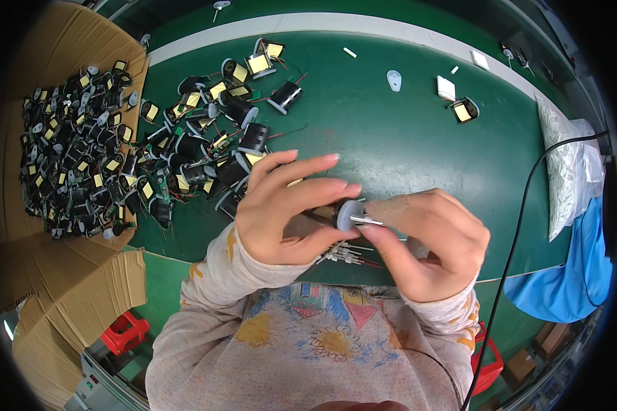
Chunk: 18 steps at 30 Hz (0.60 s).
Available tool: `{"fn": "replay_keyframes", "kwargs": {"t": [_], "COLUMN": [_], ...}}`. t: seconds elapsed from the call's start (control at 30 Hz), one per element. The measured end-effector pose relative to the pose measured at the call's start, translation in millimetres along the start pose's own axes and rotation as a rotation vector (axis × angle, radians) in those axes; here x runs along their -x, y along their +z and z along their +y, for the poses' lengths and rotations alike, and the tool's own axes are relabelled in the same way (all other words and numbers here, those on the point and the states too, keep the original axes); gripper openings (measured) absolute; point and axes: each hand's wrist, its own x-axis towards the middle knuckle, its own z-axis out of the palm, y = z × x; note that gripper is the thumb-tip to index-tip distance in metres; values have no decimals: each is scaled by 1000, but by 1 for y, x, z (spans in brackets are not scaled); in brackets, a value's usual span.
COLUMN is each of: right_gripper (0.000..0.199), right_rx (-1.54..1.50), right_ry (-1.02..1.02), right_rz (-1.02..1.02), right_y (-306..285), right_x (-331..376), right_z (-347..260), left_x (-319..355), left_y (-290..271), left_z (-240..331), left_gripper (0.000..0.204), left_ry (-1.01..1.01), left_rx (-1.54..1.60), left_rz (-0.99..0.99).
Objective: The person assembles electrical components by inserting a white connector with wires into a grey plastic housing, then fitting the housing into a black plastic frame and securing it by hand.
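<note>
My left hand (271, 216) holds a small black cylindrical unit with a grey round end cap (348, 214), gripped between thumb and fingers, the cap turned to the right. My right hand (435, 236) is closed in a pinch, thumb and forefinger at a slim silvery-white pin (367, 220) that points out of the cap. Whether the pin is fixed in the cap or only held against it, I cannot tell. Just below the hands lies a bunch of thin white pin-like pieces (343, 253), partly covered by them.
Several similar black units (240, 109) with yellow pads and wires lie on the green table (391, 130) at left, beside a cardboard box (62, 38) heaped with more. A lone unit (464, 110) and grey teardrop-shaped plate (394, 80) lie farther back. A black cable (521, 226) hangs at right, near a clear bag (562, 164).
</note>
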Motion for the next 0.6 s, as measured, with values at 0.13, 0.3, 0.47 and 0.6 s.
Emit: {"fn": "replay_keyframes", "kwargs": {"t": [0.13, 0.3, 0.47, 0.6], "right_gripper": [23, 24, 46, 47], "right_rx": [-29, 190, 421, 517], "right_ry": [-33, 35, -355, -511], "right_rz": [70, -55, 1, 78], "right_y": [-8, -7, -4, 3], "right_x": [-2, -1, 9, 6], "right_z": [-1, -5, -4, -7], "left_x": [4, 7, 10, 15], "left_y": [7, 5, 6, 10], "left_z": [-14, -7, 2, 8], "left_gripper": [44, 30, 22, 21], "left_ry": [56, -187, -232, -292], "left_rx": [309, 699, 794, 889], "left_rz": [47, -26, 104, 200]}}
